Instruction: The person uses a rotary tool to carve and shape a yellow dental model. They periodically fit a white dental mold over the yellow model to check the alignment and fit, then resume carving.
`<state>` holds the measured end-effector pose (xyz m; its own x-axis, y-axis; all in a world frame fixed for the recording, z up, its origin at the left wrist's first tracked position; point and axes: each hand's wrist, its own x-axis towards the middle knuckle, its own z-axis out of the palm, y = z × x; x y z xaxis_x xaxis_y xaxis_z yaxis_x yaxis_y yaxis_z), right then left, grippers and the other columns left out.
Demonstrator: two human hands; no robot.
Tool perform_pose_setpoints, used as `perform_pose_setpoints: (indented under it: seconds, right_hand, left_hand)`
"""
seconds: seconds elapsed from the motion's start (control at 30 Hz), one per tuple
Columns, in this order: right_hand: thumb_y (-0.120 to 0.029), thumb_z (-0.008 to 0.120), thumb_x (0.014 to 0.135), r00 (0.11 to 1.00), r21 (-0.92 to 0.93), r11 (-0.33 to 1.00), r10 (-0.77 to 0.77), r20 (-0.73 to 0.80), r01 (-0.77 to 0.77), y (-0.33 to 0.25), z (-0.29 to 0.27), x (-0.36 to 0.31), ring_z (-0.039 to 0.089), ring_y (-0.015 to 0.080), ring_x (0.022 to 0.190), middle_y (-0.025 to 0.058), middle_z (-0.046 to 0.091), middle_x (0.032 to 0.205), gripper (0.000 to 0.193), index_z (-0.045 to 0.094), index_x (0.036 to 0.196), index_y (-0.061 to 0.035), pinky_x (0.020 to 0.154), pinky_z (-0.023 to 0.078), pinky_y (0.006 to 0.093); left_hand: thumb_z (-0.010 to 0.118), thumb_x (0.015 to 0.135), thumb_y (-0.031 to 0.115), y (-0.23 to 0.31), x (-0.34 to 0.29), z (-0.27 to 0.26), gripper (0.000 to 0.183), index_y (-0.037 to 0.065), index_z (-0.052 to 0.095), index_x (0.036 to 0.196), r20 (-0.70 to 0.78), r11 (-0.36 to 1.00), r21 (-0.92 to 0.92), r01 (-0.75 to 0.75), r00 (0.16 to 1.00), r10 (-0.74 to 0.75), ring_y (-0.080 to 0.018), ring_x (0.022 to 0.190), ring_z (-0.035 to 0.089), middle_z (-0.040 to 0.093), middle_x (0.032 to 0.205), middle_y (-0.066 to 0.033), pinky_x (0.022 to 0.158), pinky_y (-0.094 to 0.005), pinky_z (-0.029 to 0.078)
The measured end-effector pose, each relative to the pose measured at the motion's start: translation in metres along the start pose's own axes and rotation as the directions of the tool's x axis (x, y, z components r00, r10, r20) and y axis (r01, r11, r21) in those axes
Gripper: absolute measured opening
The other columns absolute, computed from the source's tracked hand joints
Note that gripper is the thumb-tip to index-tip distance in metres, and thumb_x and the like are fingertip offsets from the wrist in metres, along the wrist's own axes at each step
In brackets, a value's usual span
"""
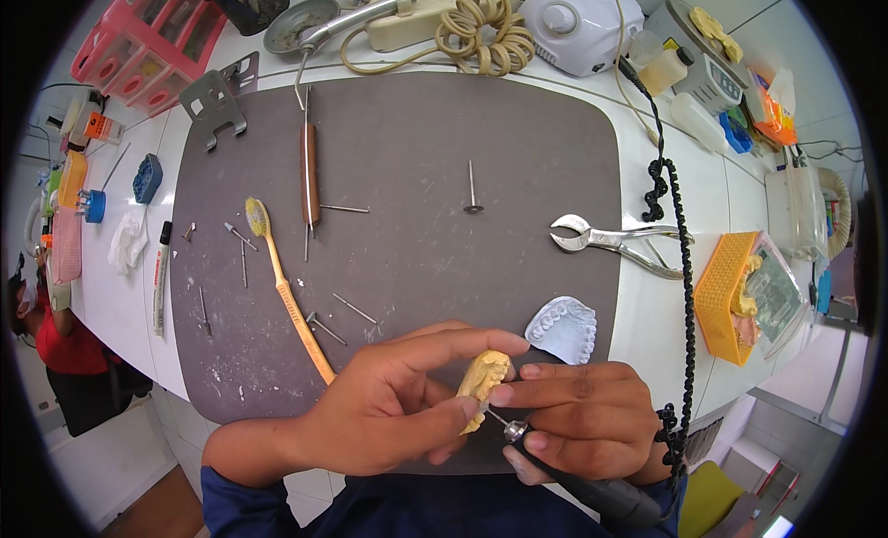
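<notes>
My left hand (398, 399) is closed round a yellow plaster dental model (481, 379) near the front edge of the grey mat. In my right hand (587, 418) is a black rotary handpiece (592, 490), its thin metal bur pointing left against the model's lower part. Fingertips of both hands meet at the model and hide some of it. Just beyond my right hand lies a pale blue-white dental cast (562, 331) with a row of teeth. The handpiece's coiled black cord (686, 334) runs up along the right side.
On the grey mat (398, 168) lie a toothbrush (287, 293), a brown-handled tool (309, 173), loose burs, a disc on a shank (472, 191) and dental forceps (620, 242). A yellow basket (726, 297) stands right. A white control unit (581, 24) is at the back; another person (69, 344) is far left.
</notes>
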<state>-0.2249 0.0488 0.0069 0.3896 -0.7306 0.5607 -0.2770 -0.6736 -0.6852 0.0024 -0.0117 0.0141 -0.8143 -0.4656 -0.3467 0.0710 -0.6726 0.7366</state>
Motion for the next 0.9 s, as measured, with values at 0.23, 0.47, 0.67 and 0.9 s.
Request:
perform_pose_setpoints:
  seconds: [0.23, 0.47, 0.67, 0.9]
  right_hand:
    - [-0.016, 0.084, 0.078, 0.996, -0.049, 0.997, 0.067, 0.060, -0.064, -0.0047, -0.0035, -0.0011, 0.074, 0.0279, 0.095, 0.0076, 0.072, 0.081, 0.028, 0.059, 0.086, -0.0084, 0.083, 0.063, 0.0419]
    - [-0.017, 0.083, 0.079, 0.995, -0.049, 0.997, 0.069, 0.067, -0.066, -0.0052, -0.0042, 0.0000, 0.074, 0.0275, 0.095, 0.0081, 0.073, 0.082, 0.027, 0.059, 0.086, -0.0087, 0.084, 0.062, 0.0417]
    - [-0.002, 0.076, 0.077, 1.000, -0.025, 1.000, 0.012, 0.019, -0.012, -0.0031, -0.0015, 0.0007, 0.073, 0.0308, 0.097, 0.0070, 0.066, 0.072, 0.012, 0.064, 0.079, -0.0017, 0.084, 0.062, 0.0400]
    - [-0.002, 0.076, 0.077, 1.000, -0.019, 1.000, 0.012, 0.024, -0.011, -0.0024, -0.0022, 0.0009, 0.073, 0.0311, 0.096, 0.0071, 0.067, 0.073, 0.013, 0.064, 0.079, -0.0017, 0.084, 0.062, 0.0403]
  left_hand:
    - [0.053, 0.096, -0.007, 0.0061, 0.0006, 0.0044, 0.043, -0.012, 0.044, 0.138, -0.036, 1.000, -0.018, 0.016, 0.999, -0.017, -0.0092, 0.071, 0.059, 0.050, 0.126, -0.0158, 0.057, -0.0204, 0.050]
    - [0.052, 0.097, -0.004, 0.0017, -0.0005, 0.0007, 0.046, -0.003, 0.045, 0.143, -0.007, 1.000, 0.019, 0.003, 1.000, -0.002, -0.0086, 0.070, 0.063, 0.046, 0.132, -0.0134, 0.055, -0.0197, 0.048]
    - [0.052, 0.096, -0.005, 0.0018, 0.0000, 0.0016, 0.045, -0.006, 0.045, 0.140, -0.018, 1.000, 0.012, 0.002, 1.000, -0.002, -0.0090, 0.070, 0.062, 0.047, 0.130, -0.0144, 0.056, -0.0199, 0.048]
    - [0.053, 0.096, -0.007, 0.0056, 0.0003, 0.0039, 0.043, -0.012, 0.044, 0.137, -0.037, 1.000, -0.002, 0.010, 0.999, -0.010, -0.0099, 0.070, 0.060, 0.049, 0.127, -0.0166, 0.056, -0.0205, 0.050]
